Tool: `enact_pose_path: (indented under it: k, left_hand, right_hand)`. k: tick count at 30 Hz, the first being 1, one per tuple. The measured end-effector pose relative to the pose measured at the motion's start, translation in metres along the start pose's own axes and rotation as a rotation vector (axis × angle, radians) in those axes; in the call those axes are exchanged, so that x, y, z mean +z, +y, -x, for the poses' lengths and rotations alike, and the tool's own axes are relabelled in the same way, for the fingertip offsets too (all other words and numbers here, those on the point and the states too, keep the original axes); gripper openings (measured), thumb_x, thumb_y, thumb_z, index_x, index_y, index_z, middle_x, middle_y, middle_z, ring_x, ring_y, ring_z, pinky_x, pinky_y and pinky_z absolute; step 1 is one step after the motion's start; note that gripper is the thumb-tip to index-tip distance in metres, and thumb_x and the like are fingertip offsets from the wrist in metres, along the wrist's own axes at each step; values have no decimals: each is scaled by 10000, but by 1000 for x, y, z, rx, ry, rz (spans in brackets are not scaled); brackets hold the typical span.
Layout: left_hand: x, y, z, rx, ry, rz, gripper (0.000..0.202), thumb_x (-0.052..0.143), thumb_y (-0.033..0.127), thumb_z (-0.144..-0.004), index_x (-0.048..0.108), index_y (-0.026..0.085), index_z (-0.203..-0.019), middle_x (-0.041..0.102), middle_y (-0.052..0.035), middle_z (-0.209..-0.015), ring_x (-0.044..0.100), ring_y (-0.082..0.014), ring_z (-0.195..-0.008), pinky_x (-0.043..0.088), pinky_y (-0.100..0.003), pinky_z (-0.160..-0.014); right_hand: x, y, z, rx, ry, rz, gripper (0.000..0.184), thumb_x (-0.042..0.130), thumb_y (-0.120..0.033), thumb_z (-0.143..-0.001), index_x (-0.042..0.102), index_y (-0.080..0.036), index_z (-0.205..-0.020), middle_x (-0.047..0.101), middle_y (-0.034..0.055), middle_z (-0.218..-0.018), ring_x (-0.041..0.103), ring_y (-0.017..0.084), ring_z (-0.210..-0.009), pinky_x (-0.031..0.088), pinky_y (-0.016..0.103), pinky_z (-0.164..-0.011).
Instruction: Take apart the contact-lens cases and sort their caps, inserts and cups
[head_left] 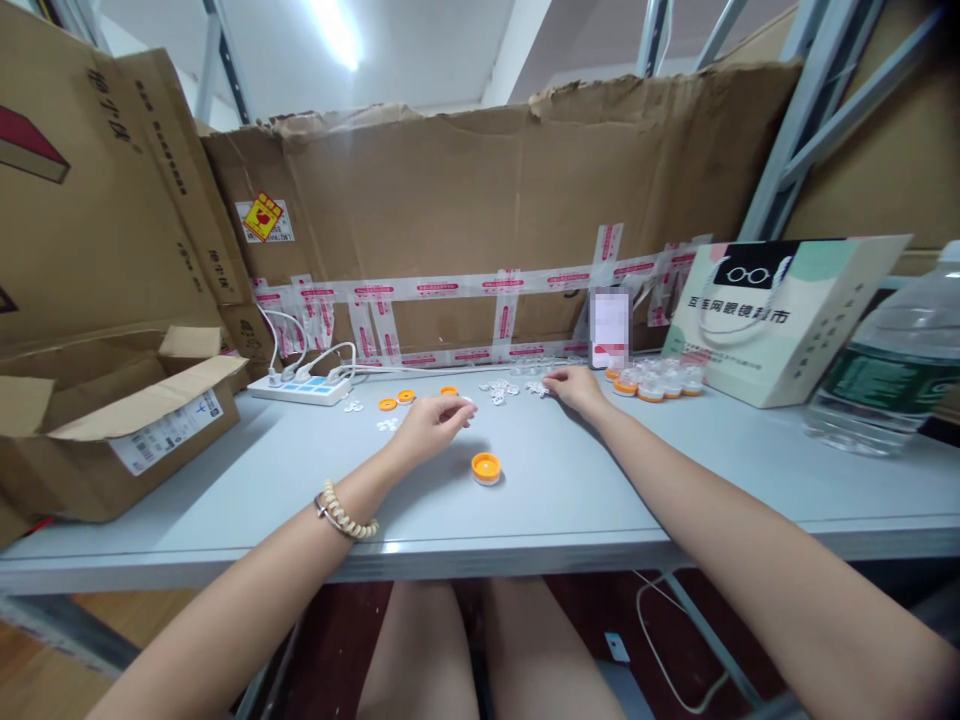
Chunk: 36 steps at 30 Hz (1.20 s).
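My left hand [433, 430], a beaded bracelet on its wrist, hovers over the middle of the table with its fingers closed in a pinch. A small whitish piece [469, 404] shows at its fingertips, too small to name. Just in front of it stands a round orange and white cup-like part [486, 468]. My right hand [577, 388] reaches farther back, its fingertips pressed together at a small heap of white plastic pieces [537, 388]. What these fingers hold, if anything, is hidden. Another heap of white pieces [499, 391] lies between the hands.
Orange rings [388, 405] and a power strip [300, 388] lie left. At right are clustered clear-topped orange and white parts [660, 380], a phone [609, 325], a paper bag [765, 320] and a water bottle [885, 350]. An open carton [112, 430] flanks the left side; cardboard [465, 200] walls the back.
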<state>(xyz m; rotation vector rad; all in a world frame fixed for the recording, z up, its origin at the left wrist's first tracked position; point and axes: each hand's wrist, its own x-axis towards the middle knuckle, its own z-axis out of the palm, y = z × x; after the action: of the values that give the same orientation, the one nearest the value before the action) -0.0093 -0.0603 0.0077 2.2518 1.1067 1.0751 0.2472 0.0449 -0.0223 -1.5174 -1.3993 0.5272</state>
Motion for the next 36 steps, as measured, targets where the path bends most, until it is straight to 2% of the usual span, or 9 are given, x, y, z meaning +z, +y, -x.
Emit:
enact_pose_path:
  k: [3, 5, 8, 12, 14, 18, 20, 29, 36]
  left_hand:
    - [-4, 7, 1, 45, -159, -12, 326, 414, 352, -875, 653, 138, -817, 650, -52, -786, 599, -147, -716, 466, -247, -640]
    - [-7, 14, 3, 66, -256, -16, 330, 394, 345, -885, 651, 143, -839, 640, -50, -815, 578, -146, -757, 451, -248, -667]
    - [-11, 21, 6, 52, -374, -39, 257, 519, 372, -822, 632, 155, -898, 619, -49, -889, 549, -155, -814, 433, -253, -706]
    - [-13, 22, 11, 34, -475, -66, 450, 748, 407, -587, 598, 177, -944, 583, -36, -923, 518, -165, -804, 428, -250, -672]
    - [-12, 19, 12, 43, -494, -81, 470, 760, 419, -561, 583, 179, -925, 568, -26, -905, 500, -160, -801, 421, -249, -675]
    - [-11, 15, 11, 55, -492, -126, 350, 690, 409, -653, 569, 170, -878, 549, -15, -848, 479, -139, -753, 403, -241, -658]
    - [-10, 12, 10, 43, -449, -162, 308, 668, 400, -671, 573, 162, -842, 545, -14, -818, 477, -139, -736, 394, -240, -646]
    - [-3, -2, 6, 39, -324, -204, 281, 694, 313, -599, 578, 150, -796, 554, -9, -777, 497, -154, -738, 390, -246, -658]
    - [-4, 1, 7, 8, -364, -195, 258, 665, 281, -607, 579, 146, -809, 543, -2, -747, 496, -153, -712, 404, -246, -650]
  right_hand:
    - [-2, -1, 1, 21, -3, 94, 41, 658, -126, -663, 648, -131, -623, 653, 59, -674, 610, 225, -781, 448, 336, -786]
    - [-4, -4, 2, 35, -8, 138, 74, 634, -188, -746, 644, -119, -772, 650, 61, -818, 602, 201, -823, 462, 347, -789]
    - [-6, -14, 9, 7, -3, 155, 209, 543, -300, -840, 598, -131, -950, 608, 66, -981, 577, 176, -865, 474, 342, -765]
    - [-6, -38, 28, -141, -87, 74, 276, 574, -418, -759, 628, -149, -786, 634, 48, -784, 562, 176, -752, 438, 276, -666]
    - [-6, -50, 41, -242, -289, 11, 307, 586, -470, -725, 616, -165, -735, 614, 15, -713, 548, 149, -686, 423, 258, -625]
    - [-9, -68, 66, -357, -897, -2, 331, 662, -465, -654, 607, -165, -782, 584, 3, -723, 522, 133, -679, 403, 256, -628]
    - [-8, -71, 75, -368, -1029, 36, 374, 710, -439, -607, 594, -169, -839, 565, -3, -744, 514, 133, -698, 398, 251, -634]
    - [19, -69, 93, -449, -955, -14, 414, 756, -423, -536, 535, -159, -766, 474, -42, -665, 418, 100, -607, 331, 217, -530]
    - [12, -73, 94, -468, -989, -63, 343, 719, -415, -602, 549, -172, -774, 495, -40, -673, 444, 103, -618, 347, 218, -544]
